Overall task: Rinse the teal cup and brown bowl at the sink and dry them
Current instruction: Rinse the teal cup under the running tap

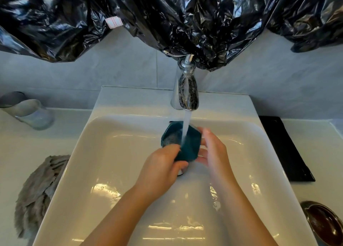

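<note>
The teal cup [187, 145] is tilted on its side over the white sink [115, 153], its mouth facing left, with water from the chrome tap [186, 89] running onto it. My left hand [159, 169] grips the cup from below and in front, thumb and fingers curled round its near side. My right hand [213, 151] holds its right side, fingers wrapped round the base end. The brown bowl [323, 224] stands on the counter at the lower right, apart from both hands.
A grey cloth [37, 195] lies on the counter left of the sink. A glass tumbler [31, 114] stands at the back left. A black tray [284, 149] lies right of the sink. Black plastic sheeting [167, 13] hangs over the wall above the tap.
</note>
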`<state>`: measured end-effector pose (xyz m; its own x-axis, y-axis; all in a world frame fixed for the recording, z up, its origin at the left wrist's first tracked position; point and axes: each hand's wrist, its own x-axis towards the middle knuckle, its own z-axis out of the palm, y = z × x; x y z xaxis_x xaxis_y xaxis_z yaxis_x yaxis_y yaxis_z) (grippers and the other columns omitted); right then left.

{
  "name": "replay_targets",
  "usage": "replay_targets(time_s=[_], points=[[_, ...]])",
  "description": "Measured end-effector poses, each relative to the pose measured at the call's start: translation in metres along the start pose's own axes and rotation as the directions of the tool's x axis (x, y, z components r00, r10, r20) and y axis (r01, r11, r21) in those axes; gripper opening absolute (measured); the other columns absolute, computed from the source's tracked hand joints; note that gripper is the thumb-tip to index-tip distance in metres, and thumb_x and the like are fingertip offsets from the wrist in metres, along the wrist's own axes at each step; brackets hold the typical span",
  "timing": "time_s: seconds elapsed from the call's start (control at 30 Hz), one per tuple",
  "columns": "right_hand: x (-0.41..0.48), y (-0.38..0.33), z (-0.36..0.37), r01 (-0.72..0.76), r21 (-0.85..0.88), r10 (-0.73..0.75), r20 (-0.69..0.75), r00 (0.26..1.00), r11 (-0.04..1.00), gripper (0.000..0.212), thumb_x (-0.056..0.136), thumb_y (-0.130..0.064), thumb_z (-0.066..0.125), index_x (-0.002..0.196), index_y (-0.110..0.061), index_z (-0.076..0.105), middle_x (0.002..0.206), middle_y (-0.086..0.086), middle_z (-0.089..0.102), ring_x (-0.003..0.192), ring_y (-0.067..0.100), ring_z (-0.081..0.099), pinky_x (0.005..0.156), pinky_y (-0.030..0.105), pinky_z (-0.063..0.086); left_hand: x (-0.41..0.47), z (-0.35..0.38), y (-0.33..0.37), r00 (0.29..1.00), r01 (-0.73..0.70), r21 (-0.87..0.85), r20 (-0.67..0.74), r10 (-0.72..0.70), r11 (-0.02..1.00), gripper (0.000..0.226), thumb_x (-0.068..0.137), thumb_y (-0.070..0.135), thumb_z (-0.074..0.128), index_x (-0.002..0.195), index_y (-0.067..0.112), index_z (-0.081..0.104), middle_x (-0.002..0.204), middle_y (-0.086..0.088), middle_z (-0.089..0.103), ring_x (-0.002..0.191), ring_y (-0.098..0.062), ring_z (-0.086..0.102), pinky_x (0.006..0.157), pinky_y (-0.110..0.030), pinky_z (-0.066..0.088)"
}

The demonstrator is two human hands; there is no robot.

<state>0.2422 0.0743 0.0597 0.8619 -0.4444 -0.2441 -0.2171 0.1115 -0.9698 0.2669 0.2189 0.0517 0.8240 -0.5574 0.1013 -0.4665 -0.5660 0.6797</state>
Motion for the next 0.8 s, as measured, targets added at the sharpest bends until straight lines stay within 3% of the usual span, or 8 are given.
replay_targets(time_s=[0.07,0.13,0.27,0.4,0.5,0.63,0.73,0.8], points=[[0.003,-0.003,-0.004,-0.042,0.077,0.041,0.021,0.999,0.996,0.032,0.103,-0.039,0.034,0.112,-0.028,0.062,0.111,0.004,0.069,0.102,0.019,0.067,0.084,0.042,0.058,0.001,-0.005,0.004,0.977,0.202,-0.54,0.056,-0.205,0.817,0.013,0.092,0.014,0.059,0.105,0.011,0.061,0.095,-0.008,0.07,0.089,-0.024,0.067,0.077,-0.034,0.057],[0.003,-0.002,-0.003,-0.077,0.085,0.071,0.064,0.995,0.993,0.034,0.103,-0.041,0.033,0.117,-0.028,0.062,0.12,0.003,0.066,0.112,0.023,0.062,0.095,0.047,0.053,0.003,-0.008,0.004,0.961,0.231,-0.814,0.106,-0.256,0.532,0.02,0.096,0.018,0.052,0.113,0.009,0.06,0.102,-0.01,0.072,0.096,-0.024,0.068,0.084,-0.032,0.056],[-0.004,0.003,0.005,-0.204,0.143,0.185,0.138,0.973,0.969,0.039,0.101,-0.046,0.038,0.118,-0.025,0.067,0.116,0.001,0.071,0.113,0.019,0.064,0.096,0.04,0.052,0.006,-0.005,0.007,0.895,0.298,-0.952,0.254,-0.366,0.066,0.047,0.098,0.042,0.038,0.118,0.008,0.062,0.116,-0.019,0.067,0.109,-0.032,0.063,0.092,-0.045,0.049],[-0.009,0.0,0.009,-0.286,0.248,0.246,0.178,0.953,0.926,0.04,0.1,-0.045,0.042,0.112,-0.019,0.07,0.105,0.001,0.076,0.102,0.017,0.07,0.079,0.032,0.055,0.01,-0.001,0.008,0.817,0.323,-0.939,0.34,-0.465,-0.118,0.054,0.101,0.046,0.025,0.11,0.012,0.067,0.11,-0.012,0.072,0.105,-0.025,0.066,0.085,-0.038,0.051],[-0.006,0.0,0.013,-0.269,0.229,0.252,0.103,0.962,0.935,0.037,0.101,-0.043,0.042,0.111,-0.02,0.069,0.106,0.003,0.076,0.101,0.019,0.07,0.083,0.038,0.057,0.01,-0.006,0.005,0.906,0.267,-0.964,0.251,-0.342,0.001,0.044,0.1,0.037,0.036,0.118,0.006,0.062,0.117,-0.016,0.067,0.11,-0.028,0.063,0.092,-0.04,0.05],[-0.001,0.002,0.01,-0.31,0.301,0.293,0.1,0.951,0.902,0.04,0.098,-0.046,0.046,0.104,-0.015,0.071,0.107,0.015,0.073,0.101,0.031,0.068,0.087,0.045,0.056,0.003,0.002,0.008,0.974,0.199,-0.824,0.109,-0.197,0.53,0.021,0.095,0.016,0.053,0.115,0.012,0.058,0.105,-0.012,0.07,0.098,-0.022,0.068,0.081,-0.031,0.057],[-0.002,0.004,0.004,-0.426,0.456,0.359,0.231,0.904,0.781,0.054,0.091,-0.055,0.05,0.103,-0.009,0.077,0.109,0.019,0.073,0.101,0.031,0.069,0.089,0.044,0.054,-0.004,0.011,0.012,0.996,0.023,-0.57,0.08,0.028,0.821,0.024,0.095,0.016,0.053,0.119,0.022,0.052,0.108,0.005,0.064,0.099,-0.006,0.062,0.086,-0.024,0.053],[-0.003,0.005,0.0,-0.457,0.502,0.345,0.304,0.888,0.734,0.057,0.089,-0.054,0.052,0.111,-0.007,0.074,0.114,0.02,0.07,0.104,0.033,0.066,0.093,0.044,0.051,-0.003,0.008,0.007,0.979,-0.183,-0.147,0.066,0.195,0.972,0.015,0.095,0.034,0.051,0.103,0.021,0.055,0.093,0.01,0.061,0.083,-0.006,0.057,0.076,-0.02,0.047]])
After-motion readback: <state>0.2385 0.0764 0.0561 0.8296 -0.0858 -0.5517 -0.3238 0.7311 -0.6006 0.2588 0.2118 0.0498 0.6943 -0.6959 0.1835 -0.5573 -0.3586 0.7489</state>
